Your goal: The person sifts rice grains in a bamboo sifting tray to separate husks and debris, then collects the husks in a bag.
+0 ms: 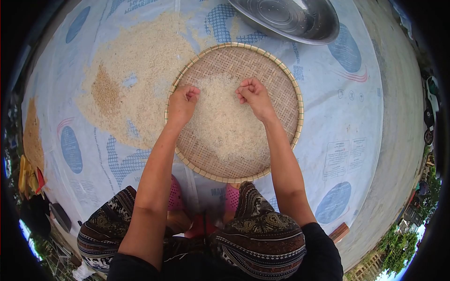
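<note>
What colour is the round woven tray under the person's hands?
The tray is light tan, lattice-woven, with a paler rim; clearest in the head view.

Daylight falls on a pale printed tarp (pixel 356 140) spread over grey concrete ground (pixel 403 117), trees (pixel 398 243) at the edge.

Woven tray (pixel 286 75): tan, open lattice weave. Rice (pixel 225 126): off-white. Tarp (pixel 356 122): pale grey-white, blue printed ovals. Basin (pixel 290 18), 12 o'clock: silver. Trousers (pixel 258 234), 6 o'clock: dark, cream paisley-and-stripe pattern.
</note>
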